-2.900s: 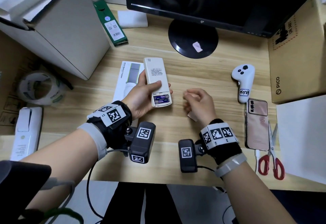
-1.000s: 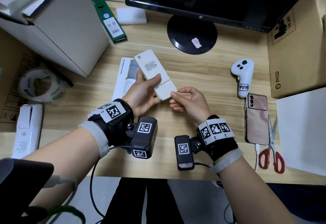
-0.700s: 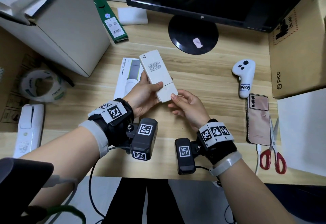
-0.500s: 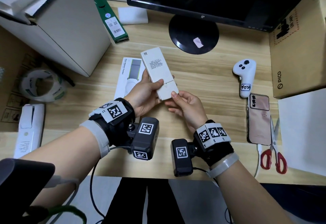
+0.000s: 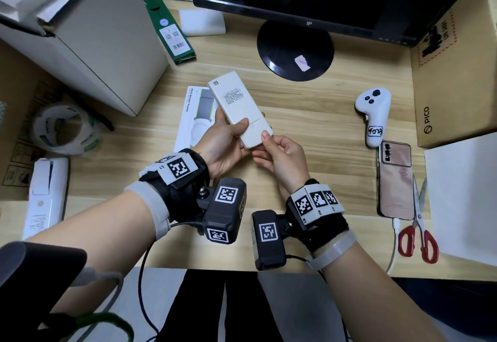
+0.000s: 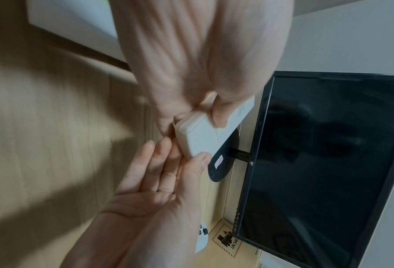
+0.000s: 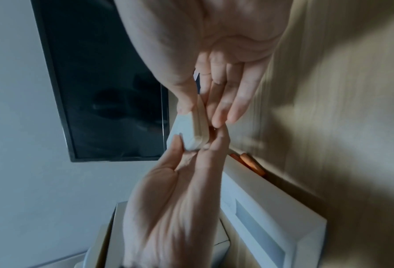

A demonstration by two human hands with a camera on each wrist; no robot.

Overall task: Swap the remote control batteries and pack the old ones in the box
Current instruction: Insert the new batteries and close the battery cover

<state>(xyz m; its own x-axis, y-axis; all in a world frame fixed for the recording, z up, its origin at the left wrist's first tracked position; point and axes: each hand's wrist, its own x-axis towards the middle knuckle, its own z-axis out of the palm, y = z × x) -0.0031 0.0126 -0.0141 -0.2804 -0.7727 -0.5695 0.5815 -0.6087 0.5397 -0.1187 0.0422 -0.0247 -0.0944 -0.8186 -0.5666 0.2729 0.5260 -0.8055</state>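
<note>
My left hand [image 5: 223, 145] grips a white remote control [image 5: 239, 107] back side up, above the desk, its far end tilted to the left. The battery cover [image 5: 255, 131] sits closed on the near end. My right hand [image 5: 279, 153] pinches that near end, thumb on the cover and fingers beneath. In the left wrist view the remote [image 6: 200, 137] lies between my left thumb and fingers, with the right hand [image 6: 159, 181] meeting it from below. The right wrist view shows the remote's end [image 7: 196, 130] edge-on between both hands. No loose batteries show.
A flat white PICO tracker box [image 5: 188, 115] lies under my left hand. A large white carton [image 5: 94, 32] and a green box [image 5: 169, 29] stand at back left, the monitor base [image 5: 295, 51] behind. A white controller [image 5: 373, 115], phone [image 5: 395, 180] and red scissors [image 5: 416, 234] lie right.
Earlier the battery bay was open with batteries showing and my right hand was apart. The cover is now on, and my right hand has closed on the remote's near end.
</note>
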